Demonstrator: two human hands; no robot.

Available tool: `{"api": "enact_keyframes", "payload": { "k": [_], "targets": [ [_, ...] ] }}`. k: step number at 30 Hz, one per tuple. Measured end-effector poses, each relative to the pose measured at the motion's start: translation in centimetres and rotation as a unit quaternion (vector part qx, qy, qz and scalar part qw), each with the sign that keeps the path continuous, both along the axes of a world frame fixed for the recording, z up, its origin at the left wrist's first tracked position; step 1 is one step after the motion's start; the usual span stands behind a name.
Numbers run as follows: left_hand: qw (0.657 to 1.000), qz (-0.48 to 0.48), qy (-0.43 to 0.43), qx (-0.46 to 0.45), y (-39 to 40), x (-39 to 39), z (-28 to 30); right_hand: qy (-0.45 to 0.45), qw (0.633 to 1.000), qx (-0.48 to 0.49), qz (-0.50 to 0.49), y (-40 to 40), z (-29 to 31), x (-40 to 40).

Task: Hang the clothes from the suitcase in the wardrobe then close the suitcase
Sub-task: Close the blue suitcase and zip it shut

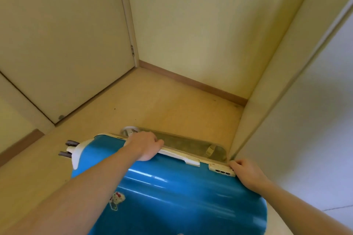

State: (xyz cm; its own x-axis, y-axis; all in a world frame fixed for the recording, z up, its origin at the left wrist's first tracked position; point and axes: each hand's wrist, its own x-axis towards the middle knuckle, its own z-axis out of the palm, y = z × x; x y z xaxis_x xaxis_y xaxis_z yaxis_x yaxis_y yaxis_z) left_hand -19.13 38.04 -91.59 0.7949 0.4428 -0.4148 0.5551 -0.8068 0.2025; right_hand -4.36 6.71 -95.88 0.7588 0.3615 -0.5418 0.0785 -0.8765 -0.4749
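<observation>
A glossy blue hard-shell suitcase (172,187) with white trim lies on the wooden floor in front of me. Its lid is raised a little, and a grey-brown mesh lining (191,144) shows in the gap along the far edge. My left hand (146,146) grips the lid's far rim near the middle. My right hand (246,174) holds the rim at the right corner, beside the white combination lock (221,170). A small cartoon sticker (116,199) sits on the lid. No clothes are visible.
A closed cream door (63,47) stands at the left. A cream wall with a wooden skirting board (191,81) runs behind. A pale panel (298,120) rises close to the suitcase's right side. Two dark suitcase wheels (68,149) stick out at the left.
</observation>
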Motion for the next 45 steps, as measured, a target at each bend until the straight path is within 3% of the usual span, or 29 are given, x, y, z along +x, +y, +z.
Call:
{"api": "enact_keyframes", "payload": {
  "k": [7, 11, 14, 15, 18, 22, 28, 35, 40, 45],
  "targets": [
    [0.998, 0.051, -0.021, -0.018, -1.2, -4.0, -3.2, 0.015, 0.999, 0.001, 0.04, -0.7, -2.1, -4.2],
    [0.982, 0.127, -0.139, -0.012, -2.3, -8.5, -3.1, 0.002, 0.999, 0.006, 0.048, -0.3, -1.3, -6.9],
    [0.967, 0.081, -0.226, 0.083, -2.8, -9.2, -2.2, 0.003, 0.999, 0.02, 0.049, -1.3, -0.6, -8.0],
    [0.968, 0.048, -0.218, 0.117, -2.5, -8.7, -2.0, 0.0, 0.999, 0.021, 0.049, -1.5, -0.5, -8.2],
    [0.984, -0.068, -0.087, 0.139, -1.3, -6.2, -1.6, -0.02, 0.999, 0.011, 0.046, -2.0, -0.1, -8.9],
    [0.982, -0.119, 0.044, 0.138, -0.4, -4.2, -2.9, -0.055, 0.997, 0.019, 0.042, -2.1, 0.6, -9.7],
    [0.982, -0.089, -0.073, 0.151, -2.3, -2.4, -4.8, -0.032, 0.999, 0.003, 0.037, -2.3, -0.5, -9.5],
    [0.97, -0.132, 0.036, 0.199, 0.2, -0.8, -5.6, -0.013, 0.999, 0.029, 0.013, -0.7, -1.0, -8.2],
    [0.974, -0.111, 0.024, 0.194, 1.1, 0.0, -4.9, 0.006, 0.999, 0.029, 0.014, -1.4, -1.5, -8.2],
    [0.958, -0.215, -0.004, 0.192, 0.8, -1.6, -2.5, -0.052, 0.992, 0.103, -0.06, -1.2, -0.3, -9.0]
  ]
}}
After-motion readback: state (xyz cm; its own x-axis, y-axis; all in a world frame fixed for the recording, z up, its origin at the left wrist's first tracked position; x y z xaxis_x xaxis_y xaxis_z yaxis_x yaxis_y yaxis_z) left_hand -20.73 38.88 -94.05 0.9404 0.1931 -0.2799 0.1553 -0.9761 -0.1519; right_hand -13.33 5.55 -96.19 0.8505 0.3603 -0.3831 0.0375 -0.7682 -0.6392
